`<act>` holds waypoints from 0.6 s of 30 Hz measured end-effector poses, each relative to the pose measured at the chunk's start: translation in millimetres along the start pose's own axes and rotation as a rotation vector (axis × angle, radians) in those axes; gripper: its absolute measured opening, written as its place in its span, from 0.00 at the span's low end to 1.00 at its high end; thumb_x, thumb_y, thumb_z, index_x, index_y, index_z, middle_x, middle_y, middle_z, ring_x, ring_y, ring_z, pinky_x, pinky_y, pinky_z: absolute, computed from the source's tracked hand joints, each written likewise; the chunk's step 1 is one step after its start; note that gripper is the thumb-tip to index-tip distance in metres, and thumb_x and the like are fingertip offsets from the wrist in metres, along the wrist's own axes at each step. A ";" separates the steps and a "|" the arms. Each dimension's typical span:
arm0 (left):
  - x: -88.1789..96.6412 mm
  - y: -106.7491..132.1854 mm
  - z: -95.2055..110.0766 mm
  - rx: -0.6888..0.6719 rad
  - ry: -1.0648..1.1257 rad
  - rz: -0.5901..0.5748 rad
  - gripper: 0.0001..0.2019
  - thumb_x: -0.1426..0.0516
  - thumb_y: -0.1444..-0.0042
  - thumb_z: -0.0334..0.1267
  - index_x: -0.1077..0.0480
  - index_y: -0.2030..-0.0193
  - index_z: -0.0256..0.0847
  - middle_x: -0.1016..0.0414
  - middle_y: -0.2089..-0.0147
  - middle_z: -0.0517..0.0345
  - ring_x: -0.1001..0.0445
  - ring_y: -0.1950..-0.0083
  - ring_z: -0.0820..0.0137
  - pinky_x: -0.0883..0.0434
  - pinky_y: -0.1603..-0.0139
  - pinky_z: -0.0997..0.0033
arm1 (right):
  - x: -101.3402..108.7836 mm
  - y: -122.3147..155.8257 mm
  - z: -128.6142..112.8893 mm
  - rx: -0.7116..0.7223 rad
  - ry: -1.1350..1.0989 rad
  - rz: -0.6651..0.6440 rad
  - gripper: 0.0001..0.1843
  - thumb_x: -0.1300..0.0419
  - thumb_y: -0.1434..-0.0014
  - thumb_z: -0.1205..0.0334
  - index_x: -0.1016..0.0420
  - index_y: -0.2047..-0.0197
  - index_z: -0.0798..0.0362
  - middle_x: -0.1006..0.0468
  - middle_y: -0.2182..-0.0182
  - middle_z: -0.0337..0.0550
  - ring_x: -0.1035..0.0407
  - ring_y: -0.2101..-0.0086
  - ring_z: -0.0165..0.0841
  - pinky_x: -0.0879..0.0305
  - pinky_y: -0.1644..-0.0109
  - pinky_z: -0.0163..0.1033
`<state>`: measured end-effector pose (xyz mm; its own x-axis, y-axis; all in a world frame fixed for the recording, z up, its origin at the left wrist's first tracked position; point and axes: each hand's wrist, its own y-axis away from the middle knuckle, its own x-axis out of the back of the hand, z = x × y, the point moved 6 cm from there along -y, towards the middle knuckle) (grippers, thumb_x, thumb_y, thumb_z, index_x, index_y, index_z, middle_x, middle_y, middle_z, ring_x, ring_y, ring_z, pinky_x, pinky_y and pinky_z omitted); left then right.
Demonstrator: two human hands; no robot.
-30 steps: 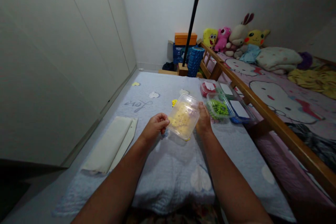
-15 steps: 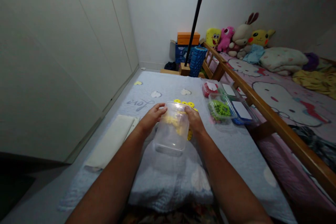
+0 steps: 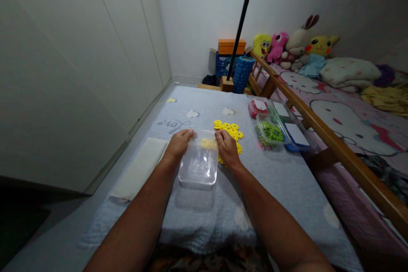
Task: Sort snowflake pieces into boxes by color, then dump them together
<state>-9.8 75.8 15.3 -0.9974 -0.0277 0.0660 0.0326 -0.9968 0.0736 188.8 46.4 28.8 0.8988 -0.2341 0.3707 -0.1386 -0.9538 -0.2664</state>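
Note:
Between my two hands is a clear plastic container, held tilted above the cloth-covered surface. My left hand grips its far left corner, thumb on the rim. At the far right corner my right hand is closed on it in the same way. Through the clear plastic some yellow shapes show. Just beyond and right of the container lies a loose pile of yellow flower-shaped plastic pieces, partly hidden by my right hand.
On the right stand clear boxes: one with green pieces, one with red pieces, and a blue one with a white label. A folded cream cloth lies at left. A wooden bed rail runs along the right side.
The container has shifted slightly left and toward me, away from the yellow pieces, more of which show now. Both hands keep their hold on it.

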 end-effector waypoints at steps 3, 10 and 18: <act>1.7 -1.8 -1.0 0.007 -0.038 0.044 0.17 0.39 0.54 0.53 0.23 0.75 0.39 0.23 0.71 0.54 0.29 0.66 0.65 0.34 0.62 0.68 | -1.6 -0.5 -0.2 -0.010 0.000 0.008 0.18 0.48 0.34 0.46 0.31 0.69 0.49 0.29 0.72 0.38 0.34 0.68 0.34 0.43 0.62 0.38; 2.5 -1.8 -5.3 0.035 0.024 0.089 0.12 0.39 0.58 0.48 0.25 0.76 0.41 0.27 0.74 0.60 0.34 0.69 0.69 0.37 0.65 0.71 | -5.1 -3.2 9.2 -0.098 -0.030 0.007 0.18 0.48 0.36 0.46 0.36 0.72 0.48 0.30 0.73 0.37 0.36 0.69 0.34 0.46 0.64 0.37; 0.6 -3.2 -7.0 0.052 0.050 0.093 0.11 0.39 0.59 0.46 0.26 0.75 0.40 0.29 0.75 0.62 0.35 0.70 0.71 0.38 0.64 0.71 | -8.4 -5.8 15.0 -0.155 -0.061 -0.004 0.17 0.48 0.37 0.48 0.38 0.74 0.48 0.33 0.75 0.35 0.39 0.70 0.33 0.47 0.66 0.37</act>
<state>-10.9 78.5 8.2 -0.9919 -0.1246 0.0249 0.1267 -0.9845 0.1215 188.2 56.7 13.9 0.9223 -0.2229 0.3157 -0.1933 -0.9734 -0.1227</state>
